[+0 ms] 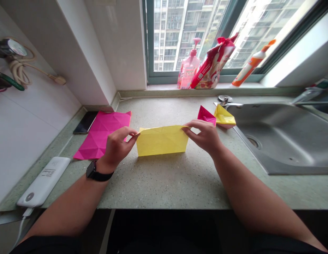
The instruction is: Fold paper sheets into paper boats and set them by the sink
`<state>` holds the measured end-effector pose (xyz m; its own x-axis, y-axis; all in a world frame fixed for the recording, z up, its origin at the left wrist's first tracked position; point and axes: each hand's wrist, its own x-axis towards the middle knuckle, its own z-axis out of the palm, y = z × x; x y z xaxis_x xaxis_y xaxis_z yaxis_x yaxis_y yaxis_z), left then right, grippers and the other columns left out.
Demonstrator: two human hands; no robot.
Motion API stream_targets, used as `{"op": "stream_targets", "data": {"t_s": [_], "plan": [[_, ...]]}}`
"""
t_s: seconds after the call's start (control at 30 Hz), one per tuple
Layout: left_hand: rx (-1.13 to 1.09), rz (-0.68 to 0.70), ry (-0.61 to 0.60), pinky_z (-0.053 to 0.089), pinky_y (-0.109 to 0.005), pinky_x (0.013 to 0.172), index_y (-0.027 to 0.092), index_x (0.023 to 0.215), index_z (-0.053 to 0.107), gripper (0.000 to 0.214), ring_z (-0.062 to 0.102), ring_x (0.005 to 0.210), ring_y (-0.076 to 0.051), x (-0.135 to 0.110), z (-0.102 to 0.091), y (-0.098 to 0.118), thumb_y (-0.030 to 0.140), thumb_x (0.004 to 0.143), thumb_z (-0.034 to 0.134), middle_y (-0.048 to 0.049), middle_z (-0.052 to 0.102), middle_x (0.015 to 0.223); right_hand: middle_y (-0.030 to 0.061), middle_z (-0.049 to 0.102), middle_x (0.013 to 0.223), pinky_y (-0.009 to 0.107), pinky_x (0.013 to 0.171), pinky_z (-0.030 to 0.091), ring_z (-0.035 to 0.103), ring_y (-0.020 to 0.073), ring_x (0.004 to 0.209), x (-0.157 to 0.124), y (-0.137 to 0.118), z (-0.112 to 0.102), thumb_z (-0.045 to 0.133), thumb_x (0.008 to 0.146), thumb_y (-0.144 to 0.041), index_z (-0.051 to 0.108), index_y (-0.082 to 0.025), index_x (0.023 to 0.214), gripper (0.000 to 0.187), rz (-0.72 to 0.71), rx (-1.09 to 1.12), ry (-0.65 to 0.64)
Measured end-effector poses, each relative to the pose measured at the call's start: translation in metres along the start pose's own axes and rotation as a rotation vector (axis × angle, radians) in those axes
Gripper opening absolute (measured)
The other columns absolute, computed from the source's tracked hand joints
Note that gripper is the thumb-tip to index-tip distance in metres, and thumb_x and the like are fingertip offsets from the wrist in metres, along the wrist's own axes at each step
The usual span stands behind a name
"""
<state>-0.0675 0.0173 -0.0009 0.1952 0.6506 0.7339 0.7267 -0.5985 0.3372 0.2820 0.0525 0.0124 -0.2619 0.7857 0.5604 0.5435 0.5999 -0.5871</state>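
Observation:
A yellow sheet of paper (161, 141), folded into a wide rectangle, is stretched between my two hands over the counter. My left hand (119, 146) pinches its upper left corner between thumb and fingers. The upper right corner is pinched by my right hand (204, 135). Beside and partly behind my left hand lies a creased magenta sheet of paper (100, 132). Just beyond my right hand sit a folded magenta paper piece (206, 114) and a folded yellow paper piece (224, 115), side by side.
A steel sink (291, 141) is set into the counter (164, 187) at right. A black phone (84, 122) and a white power bank (44, 181) with a cable lie at left. A pink pump bottle (188, 68), a red bag (213, 67) and an orange-white bottle (250, 67) stand on the windowsill.

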Motion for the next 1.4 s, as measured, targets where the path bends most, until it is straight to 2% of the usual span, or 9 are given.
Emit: {"op": "stream_targets", "data": {"t_s": [0.23,0.37,0.5,0.63,0.73,0.9,1.03,1.23,1.4], "plan": [[-0.09,-0.059,0.02,0.063,-0.041,0.098,0.022,0.119,0.066,0.014,0.073,0.113,-0.024,0.001,0.011,-0.007,0.028,0.106,0.064,-0.0081,0.075,0.117,0.0065,0.081,0.098,0.046,0.086,0.062,0.075,0.0282,0.092,-0.002,0.012,0.013,0.06,0.105,-0.045,0.082,-0.031,0.096,0.028,0.018,-0.138,-0.024],[-0.057,0.021,0.027,0.056,-0.05,0.115,0.023,0.136,0.057,0.031,0.065,0.129,-0.027,0.0,0.013,-0.003,0.026,0.106,0.063,-0.011,0.069,0.132,0.0077,0.081,0.101,0.045,0.087,0.061,0.076,0.0287,0.095,-0.002,0.025,0.018,0.057,0.106,-0.043,0.082,-0.029,0.099,0.029,0.019,-0.153,-0.046],[-0.079,0.098,0.025,0.052,-0.054,0.121,0.024,0.147,0.051,0.041,0.061,0.137,-0.029,-0.003,0.017,0.005,0.02,0.107,0.061,-0.0128,0.063,0.143,0.0087,0.081,0.104,0.047,0.092,0.061,0.076,0.0298,0.099,-0.002,0.04,0.024,0.057,0.105,-0.04,0.082,-0.028,0.108,0.028,0.038,-0.182,-0.09],[-0.113,0.131,-0.056,0.053,-0.054,0.121,0.025,0.151,0.05,0.044,0.061,0.139,-0.028,-0.004,0.028,0.012,0.022,0.108,0.06,-0.0124,0.063,0.146,0.0121,0.077,0.12,0.056,0.103,0.059,0.073,0.0338,0.113,-0.001,0.043,0.028,0.063,0.101,-0.037,0.072,-0.026,0.139,0.04,0.026,-0.258,0.033],[-0.073,0.142,-0.153,0.05,-0.055,0.124,0.024,0.155,0.049,0.045,0.058,0.144,-0.03,-0.003,0.038,0.015,0.024,0.11,0.054,-0.0136,0.062,0.149,0.0136,0.075,0.127,0.063,0.11,0.056,0.069,0.0362,0.121,-0.002,0.033,0.031,0.062,0.102,-0.034,0.07,-0.027,0.142,0.041,-0.041,-0.29,0.103],[0.043,0.165,-0.542,0.039,-0.059,0.132,0.016,0.161,0.047,0.054,0.045,0.159,-0.036,0.002,0.058,0.018,0.038,0.112,0.051,-0.0205,0.051,0.167,0.0153,0.072,0.14,0.062,0.115,0.055,0.066,0.0372,0.133,-0.013,0.014,0.053,0.058,0.106,-0.038,0.064,-0.026,0.151,0.047,-0.125,-0.246,-0.165],[0.12,0.111,-0.751,0.027,-0.057,0.137,0.009,0.168,0.037,0.076,0.03,0.167,-0.039,0.005,0.074,0.02,0.052,0.109,0.055,-0.0241,0.036,0.177,0.0165,0.058,0.163,0.064,0.129,0.041,0.049,0.0385,0.156,-0.022,0.015,0.076,0.058,0.107,-0.048,0.048,-0.025,0.167,0.065,-0.099,-0.257,-0.394],[0.181,-0.069,-0.842,0.02,-0.059,0.138,0.01,0.17,0.036,0.072,0.026,0.169,-0.038,0.001,0.086,0.026,0.053,0.112,0.043,-0.0219,0.031,0.18,0.0167,0.048,0.173,0.064,0.135,0.029,0.038,0.0387,0.164,-0.022,0.032,0.086,0.053,0.108,-0.056,0.046,-0.024,0.169,0.069,-0.016,-0.285,-0.536],[0.209,-0.12,-0.843,0.015,-0.062,0.138,0.011,0.172,0.033,0.072,0.021,0.171,-0.038,-0.002,0.092,0.034,0.052,0.114,0.037,-0.0205,0.027,0.182,0.0104,0.043,0.177,0.067,0.135,0.024,0.031,0.0387,0.167,-0.015,0.04,0.084,0.045,0.111,-0.058,0.045,-0.029,0.17,0.065,-0.004,-0.299,-0.601]]}}
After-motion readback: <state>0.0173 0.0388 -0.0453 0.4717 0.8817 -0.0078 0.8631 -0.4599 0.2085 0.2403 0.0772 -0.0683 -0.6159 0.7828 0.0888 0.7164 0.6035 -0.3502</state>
